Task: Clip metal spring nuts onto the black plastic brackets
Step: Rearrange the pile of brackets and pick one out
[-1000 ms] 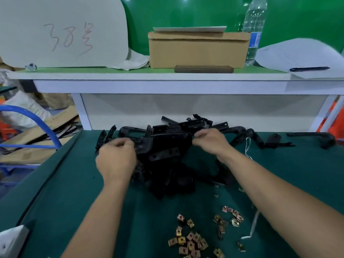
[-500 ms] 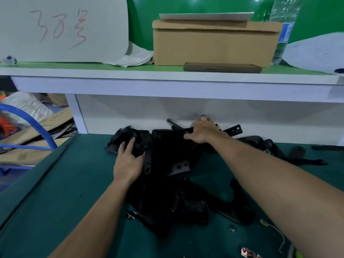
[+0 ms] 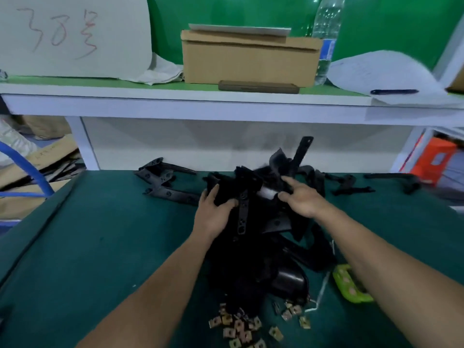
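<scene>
One bracket [image 3: 223, 190] within the left grip [image 3: 216, 217] atop the bracket pile [image 3: 251, 259]; right grip [image 3: 301, 200] released, fingertips [image 3: 286, 180] against the pile.

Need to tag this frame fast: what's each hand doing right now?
Left hand: grips a black bracket at the top of the pile.
Right hand: open, fingers extended onto the pile, holding nothing.

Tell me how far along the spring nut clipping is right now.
Nothing visibly done: no clipped nut shows in the black pile, though blur hides detail. In hand: the left hand grips a bracket in it, the right hand touches it. Left: the spring nuts lie loose on the mat, all unclipped.
</scene>
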